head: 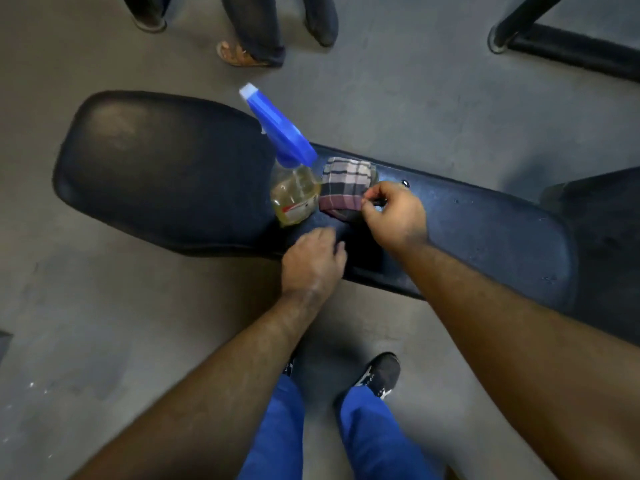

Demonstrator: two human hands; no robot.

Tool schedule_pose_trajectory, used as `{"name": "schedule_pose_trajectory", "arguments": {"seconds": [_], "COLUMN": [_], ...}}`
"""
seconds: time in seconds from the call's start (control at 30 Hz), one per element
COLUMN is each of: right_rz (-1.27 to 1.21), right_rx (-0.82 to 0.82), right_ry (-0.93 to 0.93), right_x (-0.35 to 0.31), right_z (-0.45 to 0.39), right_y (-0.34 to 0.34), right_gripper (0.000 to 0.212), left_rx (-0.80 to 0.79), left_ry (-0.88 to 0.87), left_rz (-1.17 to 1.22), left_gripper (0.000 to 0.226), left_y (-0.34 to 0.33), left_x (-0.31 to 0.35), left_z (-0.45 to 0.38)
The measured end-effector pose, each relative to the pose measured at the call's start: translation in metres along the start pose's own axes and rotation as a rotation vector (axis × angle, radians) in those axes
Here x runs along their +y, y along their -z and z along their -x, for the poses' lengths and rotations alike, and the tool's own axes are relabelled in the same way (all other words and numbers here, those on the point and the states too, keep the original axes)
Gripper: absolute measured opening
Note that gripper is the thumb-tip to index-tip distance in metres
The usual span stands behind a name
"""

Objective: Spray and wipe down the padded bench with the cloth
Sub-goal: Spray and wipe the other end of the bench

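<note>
A black padded bench point(156, 181) runs from the left to the right across the view. On its narrow middle stands a clear spray bottle point(294, 195) of yellowish liquid with a blue trigger head. Right beside it lies a folded checked cloth point(344, 187). My right hand point(394, 216) pinches the cloth's near right corner between thumb and fingers. My left hand point(313, 261) rests on the bench's near edge just below the bottle, fingers curled loosely, with nothing in it.
Legs and feet of other people point(252, 46) stand on the grey floor beyond the bench. A black metal frame point(554, 46) sits at the top right. A dark block point(602, 244) adjoins the bench's right end. My own feet are below.
</note>
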State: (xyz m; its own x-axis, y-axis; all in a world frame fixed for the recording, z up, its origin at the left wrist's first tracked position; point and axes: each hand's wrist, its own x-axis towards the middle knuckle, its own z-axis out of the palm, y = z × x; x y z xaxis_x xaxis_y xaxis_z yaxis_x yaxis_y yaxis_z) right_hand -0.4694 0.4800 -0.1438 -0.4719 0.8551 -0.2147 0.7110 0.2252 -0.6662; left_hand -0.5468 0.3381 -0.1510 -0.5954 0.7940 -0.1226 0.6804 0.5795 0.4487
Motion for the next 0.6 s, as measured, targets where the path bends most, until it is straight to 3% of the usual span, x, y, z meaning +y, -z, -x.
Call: {"name": "schedule_pose_trajectory", "arguments": {"seconds": [0.07, 0.17, 0.33, 0.53, 0.6], "right_rz": [0.055, 0.079, 0.288, 0.543, 0.577], "right_rx": [-0.029, -0.118, -0.334, -0.208, -0.151], "right_ry": [0.127, 0.310, 0.550, 0.703, 0.601], "right_x": [0.007, 0.011, 0.026, 0.053, 0.046], "right_z": [-0.021, -0.047, -0.074, -0.078, -0.098], "right_y": [-0.003, -0.014, -0.038, -0.056, -0.051], "right_gripper": [0.021, 0.030, 0.048, 0.057, 0.056], "left_rx": [0.032, 0.089, 0.196, 0.275, 0.244], "left_ry": [-0.079, -0.052, -0.017, -0.039, -0.044], "left_rz": [-0.012, -0.104, -0.121, -0.192, -0.231], "left_gripper": [0.031, 0.048, 0.057, 0.056, 0.056], "left_y": [-0.028, -0.061, -0.101, -0.112, -0.111], "left_x": [0.005, 0.002, -0.004, -0.004, -0.004], "left_z": [-0.011, -0.016, -0.011, -0.011, -0.014]}}
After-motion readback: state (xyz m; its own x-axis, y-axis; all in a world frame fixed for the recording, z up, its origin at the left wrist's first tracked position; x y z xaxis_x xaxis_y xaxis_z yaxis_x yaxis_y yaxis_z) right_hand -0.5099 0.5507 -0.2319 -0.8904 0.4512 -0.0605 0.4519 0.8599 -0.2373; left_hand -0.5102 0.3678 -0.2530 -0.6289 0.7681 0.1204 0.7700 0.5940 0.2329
